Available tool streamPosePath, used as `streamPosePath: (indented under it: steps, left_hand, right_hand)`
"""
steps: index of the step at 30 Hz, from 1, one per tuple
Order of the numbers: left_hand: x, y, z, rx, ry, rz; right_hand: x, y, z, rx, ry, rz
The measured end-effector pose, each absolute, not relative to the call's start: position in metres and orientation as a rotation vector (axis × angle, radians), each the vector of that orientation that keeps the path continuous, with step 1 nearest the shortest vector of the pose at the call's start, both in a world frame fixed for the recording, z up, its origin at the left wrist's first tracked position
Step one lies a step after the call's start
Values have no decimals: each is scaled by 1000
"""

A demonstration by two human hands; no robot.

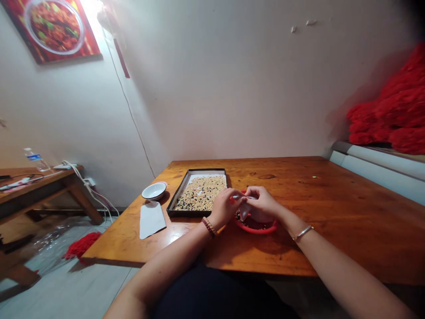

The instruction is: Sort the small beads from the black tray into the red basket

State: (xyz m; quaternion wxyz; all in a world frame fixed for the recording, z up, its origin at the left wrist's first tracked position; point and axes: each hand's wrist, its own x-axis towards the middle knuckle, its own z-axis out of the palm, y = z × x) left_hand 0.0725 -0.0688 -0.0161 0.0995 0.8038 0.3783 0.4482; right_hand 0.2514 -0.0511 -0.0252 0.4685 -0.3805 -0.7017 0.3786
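Note:
My left hand [225, 207] and my right hand [264, 204] are close together over a red plastic bowl [257, 230] on the wooden table. Between them they pinch a small whitish, see-through bag [245, 210]; its lower end hangs inside the bowl. A few dark and pale beans show in the bowl, partly hidden by the hands. Just left of my left hand lies a shallow black-rimmed tray [186, 214], its white bottom strewn with mixed beans [202, 190], mostly yellow with some black ones.
A white enamel bowl [154, 191] and a white paper envelope [152, 220] lie left of the tray on the table [299, 177]. A small green bit [314, 177] is at the far right. Red bundles [392, 110] are piled beyond the right edge. A side table with a bottle [37, 160] stands left.

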Motion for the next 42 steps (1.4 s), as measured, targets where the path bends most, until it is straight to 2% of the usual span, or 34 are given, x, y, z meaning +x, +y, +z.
streamPosePath:
  steps: [11,15,20,24,33,42]
  left_hand:
    - [69,-67,-17,2708,1212,1286]
    - [70,-68,-14,2604,1202,1450]
    - [71,-69,-13,2455,1161,1678]
    - [73,-69,-15,2391,1091,1594]
    - [70,-58,-12,1980,1074,1383]
    - [71,-53,-21,2011,1045,1333]
  right_hand:
    - [250,-48,-25,-969,-1709,898]
    - [251,-49,-25,-1022,-1856,890]
    - [254,-56,-16,-1041,-1860,528]
    - [260,-64,-7,-1111,-1838,268]
    - [259,-55,-14,-1207,-1941,329]
    - [260,-51,-17,-1262,-1951,339]
